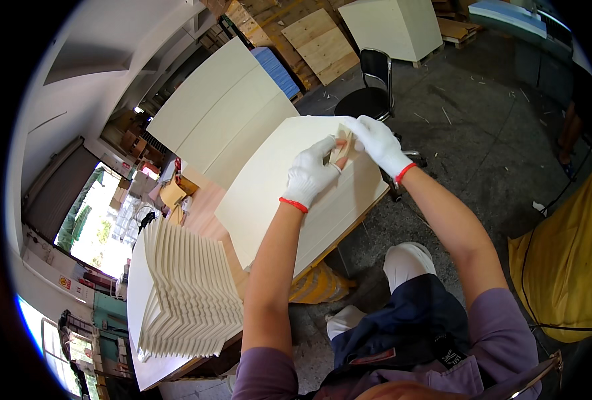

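I see my left hand [309, 175] and right hand [380, 141] pinching a small tan block [341, 151] against the smooth cream panel [289, 193]; open concrete floor [482, 127] lies beyond its far edge.

The small tan piece [341, 151] pinched between the gloved left hand [309, 175] and the gloved right hand [378, 143] is mostly covered by their fingers, so its shape cannot be told. The near corner of the cream panel [289, 187] under that piece lies hidden behind the left forearm. To the right of the panel, a person [569, 137] at the picture's dark rim is cut off, only a leg showing, and the black chair [370, 93] just beyond the panel is partly hidden behind it.
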`<state>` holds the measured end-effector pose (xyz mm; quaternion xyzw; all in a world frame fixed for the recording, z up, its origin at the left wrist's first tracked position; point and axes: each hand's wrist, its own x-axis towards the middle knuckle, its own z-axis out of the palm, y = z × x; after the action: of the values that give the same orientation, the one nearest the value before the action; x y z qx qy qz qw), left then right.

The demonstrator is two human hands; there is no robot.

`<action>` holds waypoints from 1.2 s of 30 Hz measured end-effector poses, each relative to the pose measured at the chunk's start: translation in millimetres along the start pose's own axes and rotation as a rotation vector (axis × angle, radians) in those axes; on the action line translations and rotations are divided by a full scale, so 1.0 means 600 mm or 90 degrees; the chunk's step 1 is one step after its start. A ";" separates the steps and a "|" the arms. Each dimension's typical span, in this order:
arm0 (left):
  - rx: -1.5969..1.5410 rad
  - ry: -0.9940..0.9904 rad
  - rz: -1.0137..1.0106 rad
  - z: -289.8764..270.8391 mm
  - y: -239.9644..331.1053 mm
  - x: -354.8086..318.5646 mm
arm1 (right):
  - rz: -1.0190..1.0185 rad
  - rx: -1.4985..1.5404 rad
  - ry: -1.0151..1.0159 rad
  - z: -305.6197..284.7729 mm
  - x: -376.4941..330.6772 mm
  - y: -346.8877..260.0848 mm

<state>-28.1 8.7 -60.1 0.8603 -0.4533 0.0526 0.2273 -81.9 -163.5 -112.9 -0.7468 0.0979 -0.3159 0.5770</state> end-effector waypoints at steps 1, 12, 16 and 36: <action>-0.028 -0.019 -0.015 -0.003 0.004 0.002 | 0.018 0.010 -0.009 -0.012 0.002 0.011; -0.112 0.023 -0.022 0.001 -0.007 0.004 | -0.455 -0.547 -0.089 -0.065 0.014 0.004; -0.109 0.015 -0.008 -0.002 -0.009 0.003 | -0.193 -0.242 -0.050 -0.015 -0.001 -0.013; -0.103 0.065 0.033 0.004 -0.018 0.001 | -0.080 -0.152 0.037 0.008 -0.015 -0.008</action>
<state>-19.4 12.4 -65.7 0.8234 -0.4657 0.0658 0.3175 -86.8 -153.5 -112.3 -0.8056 0.1044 -0.3587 0.4598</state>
